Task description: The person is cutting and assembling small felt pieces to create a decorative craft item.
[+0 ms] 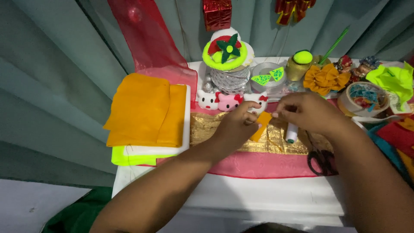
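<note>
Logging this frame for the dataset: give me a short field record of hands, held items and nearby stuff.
left hand: pinches orange felt piece
right hand: fingers at the felt's top edge; anything held is too small to tell
under hands: gold foil on pink cloth
beside right hand: white tube, scissors
left side: folded orange felt
behind: three cat figures, tape roll

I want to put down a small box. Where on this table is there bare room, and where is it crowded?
The white front strip of the table is bare, between the pink cloth and the near edge. The back is crowded: toy cats, tape rolls, orange bow. Folded orange cloth covers the left, scissors lie on the right.
</note>
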